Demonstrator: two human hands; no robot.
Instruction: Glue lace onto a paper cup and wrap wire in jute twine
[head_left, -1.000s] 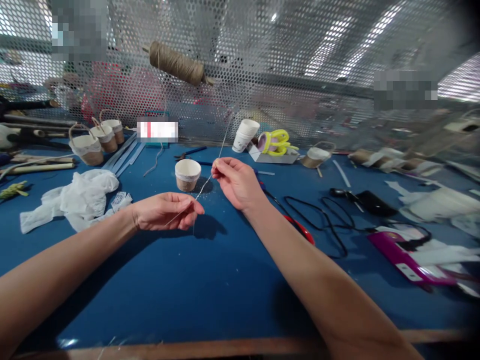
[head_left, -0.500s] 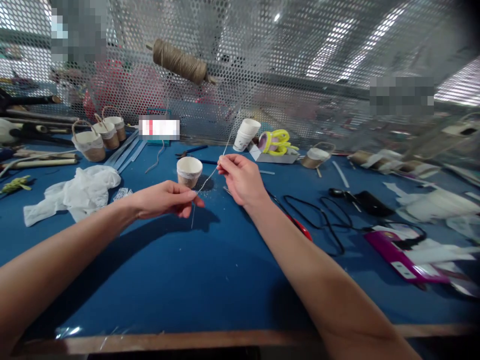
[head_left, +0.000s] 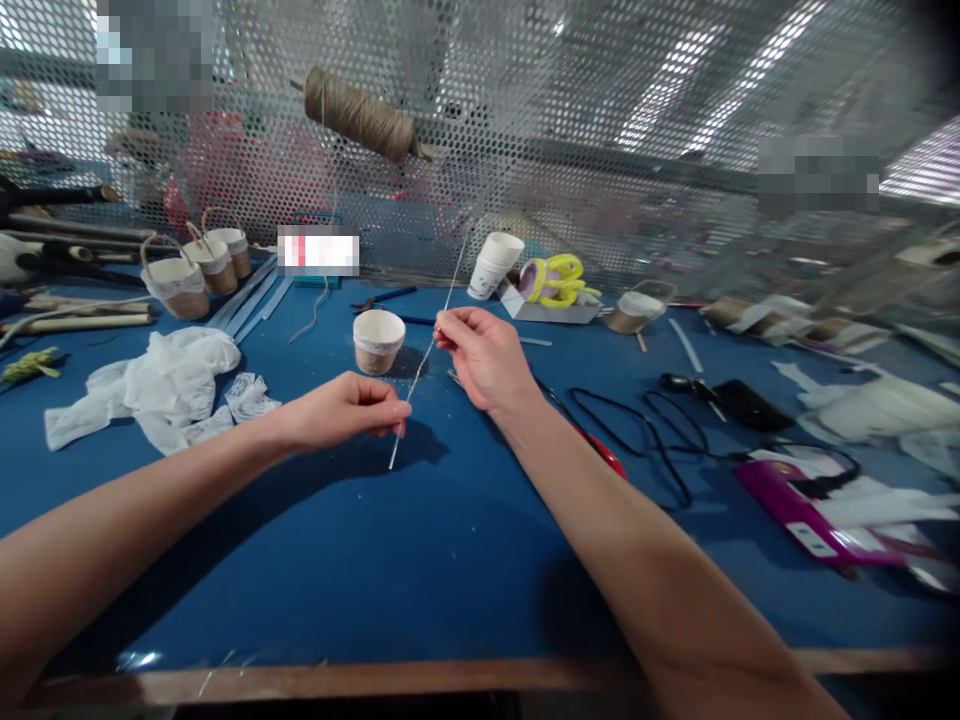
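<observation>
A thin pale strand (head_left: pixel 421 370) runs slanting from the mesh screen down over the blue table (head_left: pixel 420 540). My right hand (head_left: pixel 484 355) pinches it higher up, fingers closed. My left hand (head_left: pixel 346 410) pinches it lower down, and a short end sticks out below the fingers. A small paper cup wrapped in twine (head_left: pixel 377 341) stands just behind both hands. A spool of brown twine (head_left: pixel 360 115) hangs on the screen above.
White plastic wrap (head_left: pixel 150 385) lies at the left, with three small handled baskets (head_left: pixel 196 268) behind it. Stacked white cups (head_left: pixel 493 265), yellow-handled tools (head_left: pixel 555 280), black cable (head_left: pixel 660 440), red-handled scissors (head_left: pixel 600 455) and a magenta tool (head_left: pixel 810 505) lie right.
My left hand slid along the strand, so its free end now points down and left below the fingers. My right hand shifted slightly right. The strand looks tauter and straighter.
</observation>
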